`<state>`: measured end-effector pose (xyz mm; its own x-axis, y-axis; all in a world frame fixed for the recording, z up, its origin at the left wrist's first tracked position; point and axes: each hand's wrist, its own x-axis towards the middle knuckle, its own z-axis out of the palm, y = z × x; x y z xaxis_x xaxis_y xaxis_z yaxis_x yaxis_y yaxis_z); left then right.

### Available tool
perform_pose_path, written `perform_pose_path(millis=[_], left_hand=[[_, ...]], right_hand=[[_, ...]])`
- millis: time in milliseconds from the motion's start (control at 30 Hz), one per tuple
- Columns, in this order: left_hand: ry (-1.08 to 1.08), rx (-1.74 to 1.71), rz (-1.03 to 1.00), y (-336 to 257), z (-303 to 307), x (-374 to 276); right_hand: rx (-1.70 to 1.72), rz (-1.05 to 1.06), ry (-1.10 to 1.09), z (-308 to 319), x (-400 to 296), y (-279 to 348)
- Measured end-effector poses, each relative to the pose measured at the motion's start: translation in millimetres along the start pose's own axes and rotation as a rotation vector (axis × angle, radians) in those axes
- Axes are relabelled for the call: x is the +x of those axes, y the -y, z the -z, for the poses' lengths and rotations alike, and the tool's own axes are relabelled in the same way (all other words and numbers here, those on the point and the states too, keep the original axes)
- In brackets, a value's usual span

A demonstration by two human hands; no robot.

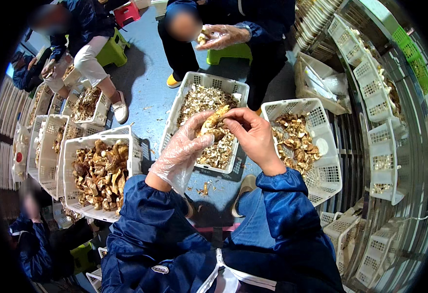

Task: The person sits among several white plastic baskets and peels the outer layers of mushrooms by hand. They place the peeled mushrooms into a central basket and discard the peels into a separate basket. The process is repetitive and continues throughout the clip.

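Note:
My left hand (186, 146), in a clear plastic glove, grips a yellowish-brown mushroom (211, 122). Bare, my right hand (252, 133) meets the mushroom's right side with thumb and forefinger pinched together. Something thin and dark shows at those fingertips; whether it is a small blade or a bit of mushroom, I cannot tell. Below both hands stands a white perforated plastic crate (166, 126) of pale mushroom trimmings (208, 100).
To the left, a white crate (66, 175) holds whole brown mushrooms (102, 172). Another crate (322, 183) on the right contains mushroom pieces (298, 143). Facing me, a person's gloved hand (225, 36) holds a pale piece. Scraps (203, 188) lie on the blue floor (146, 91).

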<state>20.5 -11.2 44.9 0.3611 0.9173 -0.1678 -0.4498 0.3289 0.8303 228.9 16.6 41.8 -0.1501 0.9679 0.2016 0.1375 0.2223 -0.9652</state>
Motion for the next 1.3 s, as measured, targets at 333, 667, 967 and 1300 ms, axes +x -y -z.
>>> perform_pose_path(millis=[333,667,967,1300], left_hand=[[0.019,0.189,-0.033,18.9,15.7,7.7],[-0.121,1.104,-0.309,6.7,23.7,2.7],[-0.157,1.214,-0.376,11.6,29.3,-0.4],[-0.116,1.234,-0.379,13.6,31.5,2.1]], right_hand=[[-0.355,0.167,0.030,6.7,-3.7,-1.4],[-0.393,0.331,0.171,-5.1,-4.8,-4.4],[-0.432,0.338,0.263,-13.8,-7.2,0.5],[-0.411,0.364,0.219,-14.7,-8.8,-2.1]])
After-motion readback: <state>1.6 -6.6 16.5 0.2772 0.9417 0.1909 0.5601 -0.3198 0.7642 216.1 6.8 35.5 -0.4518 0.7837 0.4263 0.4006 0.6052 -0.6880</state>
